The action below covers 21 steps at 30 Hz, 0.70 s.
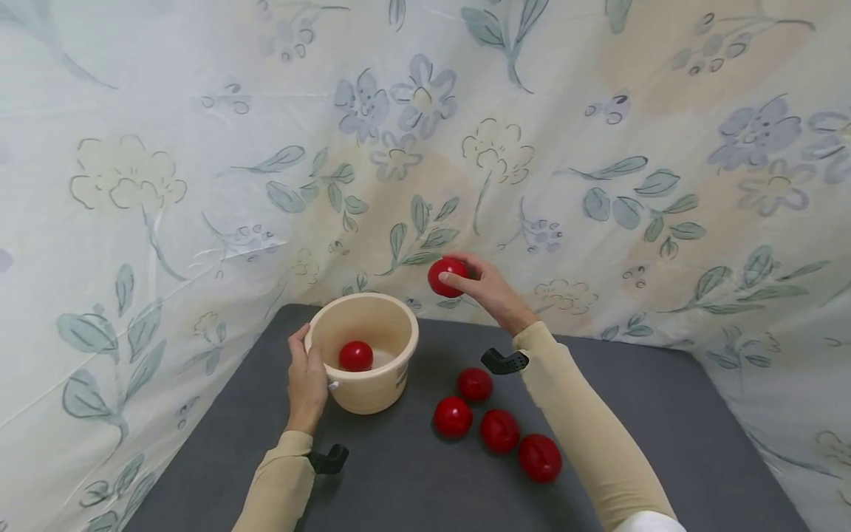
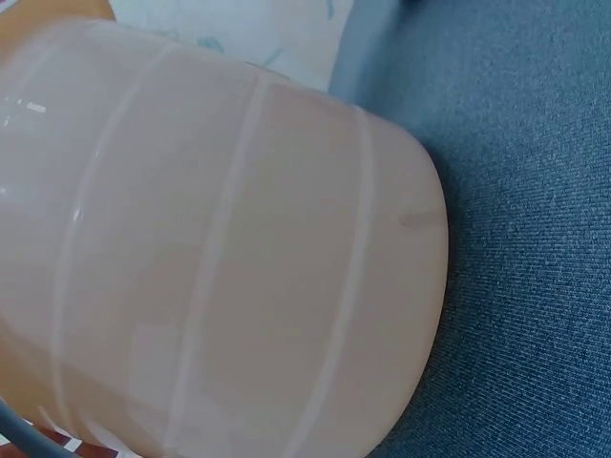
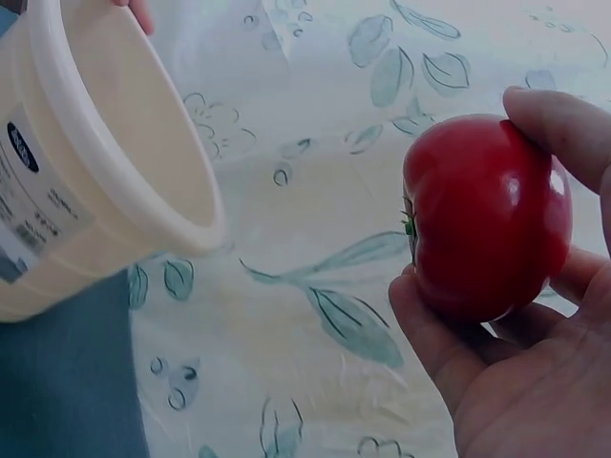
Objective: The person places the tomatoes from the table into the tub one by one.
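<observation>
My right hand (image 1: 488, 290) holds a glossy red tomato (image 1: 448, 277) in the air, to the right of and above a cream plastic bucket (image 1: 366, 391). Thumb and fingers curl round the tomato (image 3: 487, 219) in the right wrist view, where a bit of green stem shows on its left side. My left hand (image 1: 306, 384) grips the bucket's rim on the left. Inside the bucket lies another tomato (image 1: 355, 356). The left wrist view is filled mostly by the bucket's ribbed side (image 2: 220, 239); the left hand is out of sight there.
Several more tomatoes (image 1: 500, 431) lie on the dark grey table (image 1: 392, 480), right of the bucket and close to the right forearm. Behind the table hangs a floral cloth (image 1: 425, 185). The bucket bears a printed label (image 3: 43, 186).
</observation>
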Each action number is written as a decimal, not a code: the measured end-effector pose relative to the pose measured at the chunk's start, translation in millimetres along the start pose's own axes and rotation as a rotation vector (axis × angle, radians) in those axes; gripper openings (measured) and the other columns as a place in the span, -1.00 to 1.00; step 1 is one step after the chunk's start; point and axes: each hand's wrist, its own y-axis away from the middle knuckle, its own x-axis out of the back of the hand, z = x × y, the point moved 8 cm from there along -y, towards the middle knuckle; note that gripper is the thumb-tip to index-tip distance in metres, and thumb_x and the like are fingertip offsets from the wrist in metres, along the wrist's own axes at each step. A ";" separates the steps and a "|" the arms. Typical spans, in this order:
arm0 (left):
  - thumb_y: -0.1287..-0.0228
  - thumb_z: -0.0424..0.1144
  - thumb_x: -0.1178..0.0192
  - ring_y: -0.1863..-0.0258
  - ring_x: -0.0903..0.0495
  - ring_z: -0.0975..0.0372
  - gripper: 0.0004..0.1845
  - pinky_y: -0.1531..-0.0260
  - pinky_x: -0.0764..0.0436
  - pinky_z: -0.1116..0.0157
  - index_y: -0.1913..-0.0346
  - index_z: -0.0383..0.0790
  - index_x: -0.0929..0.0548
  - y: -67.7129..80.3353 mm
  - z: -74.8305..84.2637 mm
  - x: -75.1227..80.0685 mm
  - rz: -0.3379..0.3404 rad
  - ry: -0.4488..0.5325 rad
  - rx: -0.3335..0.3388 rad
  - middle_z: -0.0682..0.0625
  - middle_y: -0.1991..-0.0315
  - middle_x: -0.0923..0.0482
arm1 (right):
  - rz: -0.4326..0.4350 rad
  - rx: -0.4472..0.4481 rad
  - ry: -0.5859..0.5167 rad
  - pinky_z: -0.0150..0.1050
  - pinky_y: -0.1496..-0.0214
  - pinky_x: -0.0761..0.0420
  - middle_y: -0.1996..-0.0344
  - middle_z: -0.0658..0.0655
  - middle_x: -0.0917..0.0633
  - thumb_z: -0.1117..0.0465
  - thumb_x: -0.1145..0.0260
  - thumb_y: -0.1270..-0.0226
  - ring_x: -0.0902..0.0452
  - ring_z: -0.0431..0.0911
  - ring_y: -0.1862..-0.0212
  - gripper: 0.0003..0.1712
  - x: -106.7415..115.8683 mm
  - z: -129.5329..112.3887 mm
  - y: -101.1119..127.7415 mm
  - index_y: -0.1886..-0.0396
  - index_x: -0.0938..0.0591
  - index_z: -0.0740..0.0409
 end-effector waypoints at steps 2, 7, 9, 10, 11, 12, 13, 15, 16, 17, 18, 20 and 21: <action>-0.56 0.07 0.31 -0.30 -0.51 -0.17 -0.44 -0.24 -0.39 -0.25 -0.55 0.17 -0.14 -0.2 -1.2 -0.5 -0.005 -0.005 0.006 -0.20 -0.50 -0.33 | -0.007 0.000 -0.007 0.09 -0.35 -0.53 -0.30 0.09 -0.55 -0.04 -0.35 -0.38 -0.44 0.07 -0.32 -0.30 -5.7 -0.6 -1.7 -0.46 -0.39 -0.07; -0.56 0.08 0.32 -0.28 -0.51 -0.16 -0.44 -0.21 -0.40 -0.22 -0.55 0.17 -0.13 -1.6 -3.3 -0.1 0.001 -0.013 0.003 -0.19 -0.51 -0.31 | -0.013 0.014 -0.026 0.14 -0.36 -0.51 -0.30 0.07 -0.55 -0.04 -0.36 -0.37 -0.43 0.06 -0.33 -0.32 -19.8 -2.5 -6.7 -0.45 -0.41 -0.10; -0.56 0.09 0.32 -0.28 -0.50 -0.15 -0.44 -0.21 -0.41 -0.22 -0.55 0.16 -0.13 -1.9 -3.2 0.2 0.002 -0.013 -0.002 -0.18 -0.52 -0.31 | -0.016 0.021 -0.030 0.11 -0.34 -0.52 -0.30 0.06 -0.56 -0.05 -0.36 -0.37 -0.44 0.06 -0.33 -0.30 -25.8 -2.1 -8.7 -0.46 -0.40 -0.08; -0.56 0.09 0.32 -0.28 -0.50 -0.15 -0.44 -0.21 -0.42 -0.23 -0.55 0.16 -0.13 -2.0 -3.2 0.3 0.002 -0.013 -0.002 -0.18 -0.52 -0.30 | -0.018 0.024 -0.032 0.09 -0.33 -0.54 -0.30 0.05 -0.56 -0.05 -0.36 -0.37 -0.44 0.05 -0.33 -0.30 -29.0 -1.7 -9.8 -0.46 -0.40 -0.09; -0.56 0.09 0.32 -0.28 -0.50 -0.15 -0.44 -0.21 -0.43 -0.22 -0.55 0.16 -0.13 -2.1 -3.1 0.3 -0.001 -0.012 -0.002 -0.19 -0.52 -0.30 | -0.020 0.026 -0.030 0.05 -0.31 -0.56 -0.29 0.05 -0.56 -0.06 -0.36 -0.36 -0.45 0.04 -0.32 -0.29 -32.1 -1.1 -10.7 -0.46 -0.40 -0.09; -0.56 0.09 0.32 -0.28 -0.50 -0.15 -0.44 -0.21 -0.43 -0.22 -0.55 0.15 -0.12 -2.3 -2.9 0.1 -0.004 -0.009 -0.002 -0.19 -0.52 -0.30 | -0.021 0.023 -0.035 0.03 -0.31 -0.56 -0.29 0.04 -0.57 -0.06 -0.37 -0.36 -0.46 0.04 -0.32 -0.30 -35.2 0.1 -11.8 -0.45 -0.41 -0.12; -0.57 0.09 0.32 -0.28 -0.51 -0.15 -0.44 -0.20 -0.44 -0.22 -0.55 0.16 -0.12 -2.6 -3.0 0.0 -0.007 -0.006 -0.001 -0.18 -0.52 -0.30 | -0.027 0.023 -0.041 0.03 -0.31 -0.56 -0.29 0.04 -0.57 -0.05 -0.37 -0.35 -0.46 0.04 -0.32 -0.29 -38.6 1.1 -12.9 -0.46 -0.41 -0.10; -0.57 0.09 0.31 -0.29 -0.50 -0.15 -0.44 -0.23 -0.43 -0.22 -0.55 0.16 -0.12 -3.0 -3.1 -0.1 -0.011 -0.002 0.001 -0.18 -0.52 -0.30 | -0.038 0.023 -0.051 0.02 -0.31 -0.56 -0.29 0.05 -0.57 -0.05 -0.38 -0.34 -0.47 0.04 -0.31 -0.30 -45.8 3.6 -15.2 -0.44 -0.42 -0.11; -0.57 0.08 0.31 -0.30 -0.50 -0.15 -0.44 -0.24 -0.42 -0.23 -0.55 0.16 -0.12 -3.4 -3.1 -0.5 -0.013 -0.001 0.001 -0.18 -0.52 -0.29 | -0.043 0.023 -0.052 0.02 -0.32 -0.56 -0.29 0.04 -0.57 -0.05 -0.39 -0.33 -0.48 0.04 -0.31 -0.29 -49.0 5.1 -16.1 -0.44 -0.42 -0.12; -0.57 0.08 0.30 -0.30 -0.50 -0.15 -0.44 -0.25 -0.42 -0.23 -0.55 0.16 -0.12 -3.6 -2.9 -0.8 -0.016 0.002 0.000 -0.18 -0.52 -0.29 | -0.049 0.027 -0.054 0.02 -0.33 -0.56 -0.29 0.04 -0.57 -0.05 -0.40 -0.32 -0.48 0.05 -0.31 -0.28 -52.3 6.4 -16.8 -0.45 -0.41 -0.11; -0.57 0.08 0.31 -0.31 -0.50 -0.15 -0.44 -0.26 -0.42 -0.24 -0.55 0.16 -0.12 -3.7 -2.9 -0.9 -0.016 0.003 -0.002 -0.17 -0.53 -0.29 | -0.057 0.030 -0.058 0.04 -0.34 -0.55 -0.29 0.04 -0.57 -0.04 -0.40 -0.32 -0.48 0.05 -0.31 -0.28 -55.8 7.5 -17.5 -0.44 -0.42 -0.11; -0.57 0.08 0.30 -0.33 -0.49 -0.15 -0.44 -0.29 -0.40 -0.25 -0.55 0.15 -0.12 -3.6 -3.1 -0.7 -0.015 0.002 -0.004 -0.17 -0.53 -0.28 | -0.072 0.035 -0.054 0.04 -0.33 -0.56 -0.30 0.03 -0.57 -0.06 -0.41 -0.31 -0.48 0.04 -0.31 -0.26 -62.4 10.4 -18.0 -0.46 -0.41 -0.11; -0.57 0.08 0.31 -0.33 -0.49 -0.15 -0.44 -0.29 -0.40 -0.25 -0.55 0.14 -0.12 -3.3 -3.2 -0.6 -0.015 0.002 -0.005 -0.16 -0.53 -0.28 | -0.079 0.038 -0.053 0.04 -0.33 -0.56 -0.30 0.02 -0.56 -0.06 -0.41 -0.31 -0.49 0.04 -0.31 -0.25 -65.5 11.8 -18.1 -0.46 -0.41 -0.11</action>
